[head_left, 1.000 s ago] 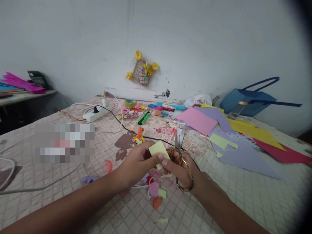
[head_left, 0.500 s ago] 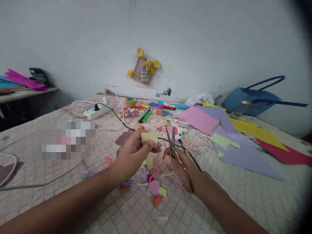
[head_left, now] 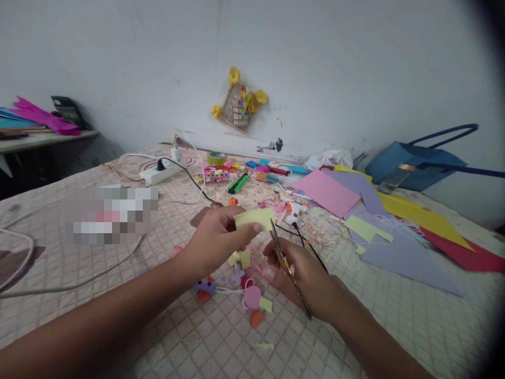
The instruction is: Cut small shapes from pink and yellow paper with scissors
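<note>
My left hand point(head_left: 223, 234) pinches a small pale yellow piece of paper point(head_left: 254, 217) between thumb and fingers. My right hand point(head_left: 298, 271) grips gold-handled scissors point(head_left: 281, 253), their blades pointing up at the paper's right edge. Whether the blades have bitten into the paper I cannot tell. Below the hands, on the quilted cloth point(head_left: 181, 337), lie a pink paper disc point(head_left: 251, 297) with white string, an orange paper piece point(head_left: 257, 318), a purple flower shape point(head_left: 237, 275) and several pale yellow scraps point(head_left: 244, 258).
A green cutter knife point(head_left: 238, 183) and a white glue gun point(head_left: 294, 213) with a black cord lie beyond my hands. Coloured paper sheets point(head_left: 398, 258) spread at the right, near a blue bag point(head_left: 418, 163). A power strip point(head_left: 161, 171) with cables sits at the left.
The yellow paper has turned so that its longer side faces right. The scissors have swung toward it, and their blades, spread apart before, now look closer together.
</note>
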`<move>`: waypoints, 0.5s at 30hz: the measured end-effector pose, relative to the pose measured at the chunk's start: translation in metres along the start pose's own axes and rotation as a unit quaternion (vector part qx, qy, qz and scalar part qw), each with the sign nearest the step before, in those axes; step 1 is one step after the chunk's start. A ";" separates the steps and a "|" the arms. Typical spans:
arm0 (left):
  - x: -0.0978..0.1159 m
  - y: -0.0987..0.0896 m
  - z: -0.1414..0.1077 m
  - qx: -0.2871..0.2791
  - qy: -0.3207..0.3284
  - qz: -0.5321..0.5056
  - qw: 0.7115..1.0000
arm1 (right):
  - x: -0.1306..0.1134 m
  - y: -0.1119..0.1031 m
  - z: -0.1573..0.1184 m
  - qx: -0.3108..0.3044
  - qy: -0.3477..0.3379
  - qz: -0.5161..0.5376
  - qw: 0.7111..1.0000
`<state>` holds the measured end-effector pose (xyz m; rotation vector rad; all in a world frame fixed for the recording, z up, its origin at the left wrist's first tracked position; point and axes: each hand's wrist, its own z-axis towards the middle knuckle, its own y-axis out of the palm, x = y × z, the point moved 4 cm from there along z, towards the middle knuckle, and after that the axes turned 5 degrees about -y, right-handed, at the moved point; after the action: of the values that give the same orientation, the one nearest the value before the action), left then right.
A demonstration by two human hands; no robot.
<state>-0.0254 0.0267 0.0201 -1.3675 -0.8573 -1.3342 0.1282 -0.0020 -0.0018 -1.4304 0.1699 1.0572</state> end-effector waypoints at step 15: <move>-0.009 0.007 0.000 -0.018 -0.028 0.002 0.999 | 0.008 0.002 0.000 0.016 0.043 -0.031 0.998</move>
<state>-0.0200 0.0268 0.0105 -1.4399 -0.8715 -1.3186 0.1309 0.0015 -0.0083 -1.4434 0.2027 0.9387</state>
